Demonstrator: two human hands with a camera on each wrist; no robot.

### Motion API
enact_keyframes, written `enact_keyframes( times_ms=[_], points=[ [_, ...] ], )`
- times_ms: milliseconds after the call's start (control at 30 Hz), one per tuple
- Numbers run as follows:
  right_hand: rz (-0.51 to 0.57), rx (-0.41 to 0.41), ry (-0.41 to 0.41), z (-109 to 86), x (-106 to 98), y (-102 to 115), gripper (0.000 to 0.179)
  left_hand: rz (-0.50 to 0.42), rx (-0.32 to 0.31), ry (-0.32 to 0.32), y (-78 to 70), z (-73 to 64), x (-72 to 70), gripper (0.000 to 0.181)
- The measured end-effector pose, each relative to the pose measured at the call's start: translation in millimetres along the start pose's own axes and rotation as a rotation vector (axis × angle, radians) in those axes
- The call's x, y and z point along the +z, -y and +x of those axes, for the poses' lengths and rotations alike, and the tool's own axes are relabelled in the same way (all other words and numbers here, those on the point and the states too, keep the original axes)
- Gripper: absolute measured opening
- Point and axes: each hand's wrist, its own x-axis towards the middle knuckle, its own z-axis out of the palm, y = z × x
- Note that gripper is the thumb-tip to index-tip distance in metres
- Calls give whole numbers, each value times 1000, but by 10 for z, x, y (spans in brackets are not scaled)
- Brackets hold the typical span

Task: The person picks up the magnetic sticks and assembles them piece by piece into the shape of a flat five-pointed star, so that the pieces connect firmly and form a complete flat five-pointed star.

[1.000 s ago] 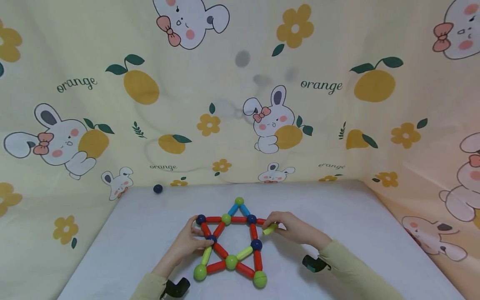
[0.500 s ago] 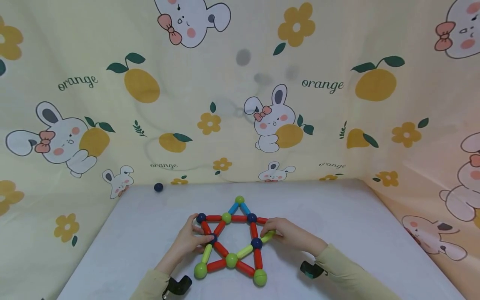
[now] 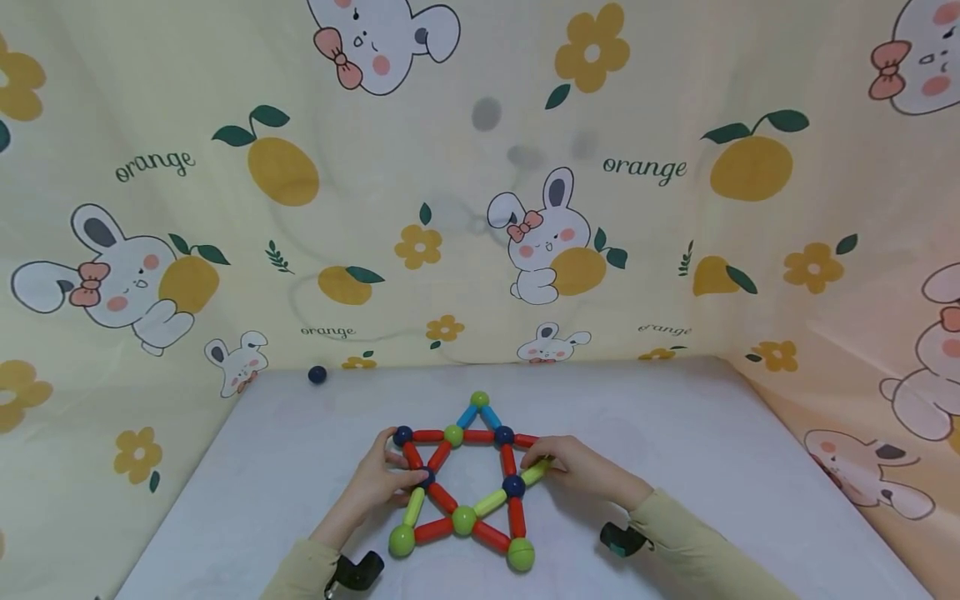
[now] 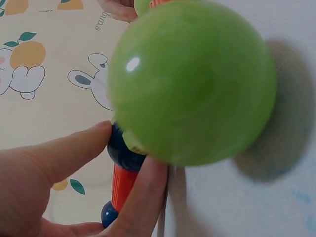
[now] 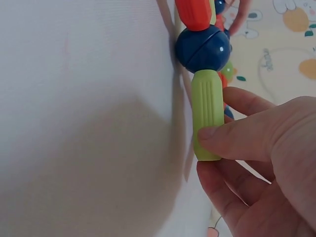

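A star-like frame of magnetic sticks and balls lies on the table, with red sticks [image 3: 432,531], blue sticks, yellow-green sticks, and green and dark blue balls. My right hand [image 3: 581,471] pinches a yellow-green stick [image 5: 207,106] between thumb and fingers; its far end meets a dark blue ball [image 5: 203,49] on the frame's right side. On the left side, my left hand [image 3: 381,477] holds a dark blue ball [image 4: 126,153] between thumb and finger, while another fingertip reaches the upper-left blue ball [image 3: 403,436]. A green ball [image 4: 192,84] fills much of the left wrist view.
A loose dark blue ball [image 3: 317,375] lies at the back left of the white table [image 3: 675,417]. Behind stands a cloth backdrop [image 3: 465,150] printed with rabbits and oranges. Each wrist wears a black camera [image 3: 624,539].
My right hand has moved slightly left and brought the yellow-green stick's end against the right-hand blue ball. My left hand keeps its place on the frame.
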Motion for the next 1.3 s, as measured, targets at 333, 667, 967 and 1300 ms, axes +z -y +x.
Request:
enact_keyframes(
  times_ms=[333, 667, 967, 1300],
  points=[
    [62, 67, -115, -148, -49, 131, 35, 57, 7, 27, 18, 79, -80, 86],
    [248, 126, 13, -387, 242, 497, 20, 86, 28, -27, 43, 323, -304, 39],
    [214, 379, 70, -499, 619, 717, 35, -12, 19, 25, 63, 460, -285, 39],
    [168, 322, -66, -560, 345, 397, 29, 8, 21, 14, 12, 471, -243, 30]
  ],
)
